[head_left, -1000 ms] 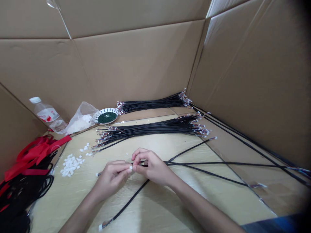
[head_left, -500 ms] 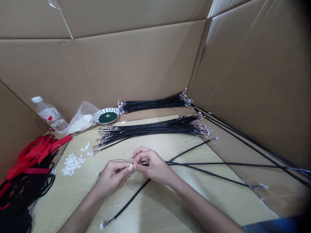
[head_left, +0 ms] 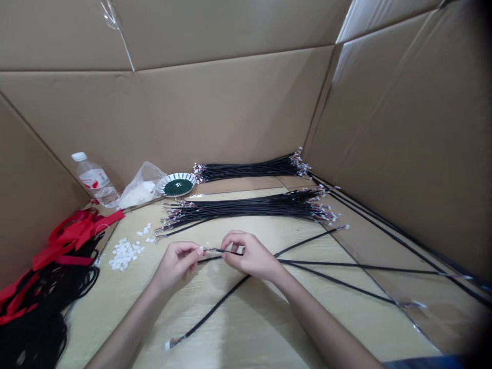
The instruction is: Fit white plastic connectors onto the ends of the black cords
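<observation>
Two bare hands work at one black cable (head_left: 226, 251) near the middle of a pale wooden board (head_left: 246, 318). Its long axis here runs almost level from right to left, and a tiny pale tip (head_left: 205, 249) points left toward the left hand (head_left: 177, 264). The right hand (head_left: 248, 254) pinches the cable between thumb and fingers. The left hand's fingertips (head_left: 199, 251) sit right at that tip, though whether they grip it cannot be told. Loose black wire trails away right and toward the near side, with at least four free ends showing. Farther off lie two bundles of black wires (head_left: 246, 205), both running left to right, with terminals fanned at each end. Left of the hands is one scattered heap of white connector housings (head_left: 123, 254). Along the far edge stand one plate of dark green granules (head_left: 188, 180), one plastic bag (head_left: 140, 193) of white pieces and one water bottle (head_left: 94, 179). Red straps (head_left: 77, 236) and black coils (head_left: 38, 323) lie at far left, inside cardboard walls (head_left: 230, 102).
</observation>
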Demonstrator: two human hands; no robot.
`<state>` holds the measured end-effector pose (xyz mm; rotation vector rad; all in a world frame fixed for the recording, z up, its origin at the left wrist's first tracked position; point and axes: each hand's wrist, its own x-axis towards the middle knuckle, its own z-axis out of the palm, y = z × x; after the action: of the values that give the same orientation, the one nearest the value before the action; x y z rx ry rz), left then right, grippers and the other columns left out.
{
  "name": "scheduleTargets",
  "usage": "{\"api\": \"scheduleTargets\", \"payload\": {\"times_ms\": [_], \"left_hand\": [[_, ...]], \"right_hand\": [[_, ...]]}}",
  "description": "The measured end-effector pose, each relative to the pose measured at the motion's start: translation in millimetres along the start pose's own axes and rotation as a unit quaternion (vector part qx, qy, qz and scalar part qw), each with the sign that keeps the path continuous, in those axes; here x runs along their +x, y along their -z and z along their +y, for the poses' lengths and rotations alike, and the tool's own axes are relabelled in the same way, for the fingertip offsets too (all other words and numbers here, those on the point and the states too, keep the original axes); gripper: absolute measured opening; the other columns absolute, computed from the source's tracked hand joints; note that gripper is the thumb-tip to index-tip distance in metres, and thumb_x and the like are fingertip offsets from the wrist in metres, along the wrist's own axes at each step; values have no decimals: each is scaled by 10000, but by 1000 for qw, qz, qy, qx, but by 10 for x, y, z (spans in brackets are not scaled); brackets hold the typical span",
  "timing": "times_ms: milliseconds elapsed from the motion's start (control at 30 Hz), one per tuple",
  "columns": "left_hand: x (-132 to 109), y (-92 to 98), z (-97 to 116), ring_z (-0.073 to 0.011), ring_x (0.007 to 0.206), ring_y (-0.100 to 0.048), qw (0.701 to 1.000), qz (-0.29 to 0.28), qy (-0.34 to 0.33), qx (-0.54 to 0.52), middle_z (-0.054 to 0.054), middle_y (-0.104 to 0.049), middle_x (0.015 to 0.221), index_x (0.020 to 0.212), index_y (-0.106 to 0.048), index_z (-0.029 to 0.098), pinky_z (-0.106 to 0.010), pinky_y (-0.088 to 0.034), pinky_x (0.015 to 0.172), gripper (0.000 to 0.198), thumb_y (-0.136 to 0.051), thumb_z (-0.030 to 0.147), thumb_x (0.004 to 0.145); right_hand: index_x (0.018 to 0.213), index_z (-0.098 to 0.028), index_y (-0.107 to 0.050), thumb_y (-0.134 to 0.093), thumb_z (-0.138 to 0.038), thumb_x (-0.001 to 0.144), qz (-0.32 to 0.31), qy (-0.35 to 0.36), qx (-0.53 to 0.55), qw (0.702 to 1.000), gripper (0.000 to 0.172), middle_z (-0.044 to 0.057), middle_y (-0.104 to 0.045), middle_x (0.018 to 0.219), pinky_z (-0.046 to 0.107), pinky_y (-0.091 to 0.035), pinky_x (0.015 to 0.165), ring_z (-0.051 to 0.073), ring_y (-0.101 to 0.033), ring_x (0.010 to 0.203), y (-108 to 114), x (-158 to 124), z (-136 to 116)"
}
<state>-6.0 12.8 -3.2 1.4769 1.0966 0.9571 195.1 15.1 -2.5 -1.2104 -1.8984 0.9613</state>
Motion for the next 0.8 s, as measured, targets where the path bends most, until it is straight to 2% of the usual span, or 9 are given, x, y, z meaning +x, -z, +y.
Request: {"api": "scheduleTargets", "payload": {"times_ms": [167,333,467,567,667,800], "left_hand": [[56,250,-41,-100,433,-438,998,46,-41,21,11,-502,428,591,-650,123,-232,-356,494,222,-612,313,700],[76,506,-87,-118,455,-468,987,129,-92,2,2,-501,411,502,-610,147,-243,-368,509,209,-562,262,669],[75,638,-96,-102,424,-398,971,207,-116,10,2,-464,409,474,-588,156,-239,-306,458,252,-500,275,677],[88,668,-102,-101,421,-368,965,235,-112,26,14,-425,391,464,-574,165,-241,-286,455,275,-503,295,696],[107,644,-114,-110,448,-393,966,231,-105,47,17,-403,378,418,-533,173,-242,-308,482,291,-527,295,683],[125,602,-136,-98,429,-366,970,214,-91,73,25,-411,385,434,-552,159,-241,-284,470,274,-577,302,666]], "right_hand": [[743,-154,-692,-594,-180,744,2,17,-41,999,102,46,-653,825,248,-436,631,132,-545,669,23,15,56],[823,-172,-703,-562,-201,802,9,67,-79,995,145,47,-668,853,266,-437,688,153,-575,742,26,5,66],[858,-178,-712,-565,-198,816,-66,91,-81,990,155,48,-666,887,257,-435,696,154,-589,769,13,-27,31],[847,-185,-723,-594,-200,798,-134,87,-92,983,139,41,-656,876,253,-434,677,152,-591,749,-16,-50,13],[810,-203,-732,-607,-188,786,-172,90,-109,975,128,33,-644,881,259,-434,685,154,-588,754,-56,-63,1],[744,-209,-730,-652,-158,737,-215,124,-117,962,94,44,-618,927,306,-432,819,188,-572,893,-91,-78,-29]]}}
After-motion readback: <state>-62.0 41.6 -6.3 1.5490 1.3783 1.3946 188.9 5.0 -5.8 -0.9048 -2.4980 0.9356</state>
